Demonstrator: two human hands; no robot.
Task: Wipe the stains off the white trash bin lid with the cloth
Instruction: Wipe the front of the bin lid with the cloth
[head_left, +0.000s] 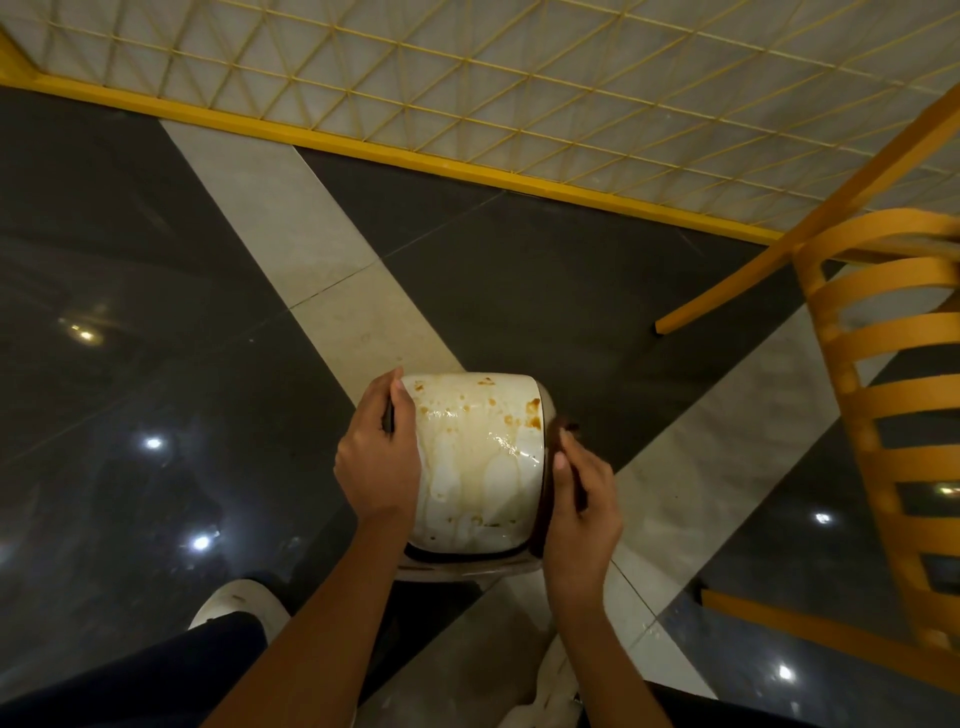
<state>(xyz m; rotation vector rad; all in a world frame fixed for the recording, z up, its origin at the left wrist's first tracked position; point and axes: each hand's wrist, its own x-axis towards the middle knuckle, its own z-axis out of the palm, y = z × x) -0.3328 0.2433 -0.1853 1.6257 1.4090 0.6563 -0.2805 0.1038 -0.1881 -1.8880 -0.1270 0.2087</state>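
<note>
Seemingly just before wiping: brown-stained lid (478, 457), low centre of frame, gripped at left edge by left hand (376, 467); right hand (582, 509) at right edge, probably pinching dark cloth (567, 428). Next: firm rubbing over stains.

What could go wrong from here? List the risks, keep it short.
Wet streaks run down the white lid; they may drip onto the floor. The left hand and right hand are only at its edges, so the slick lid could slip. The brown stains could smear through the wet.
</note>
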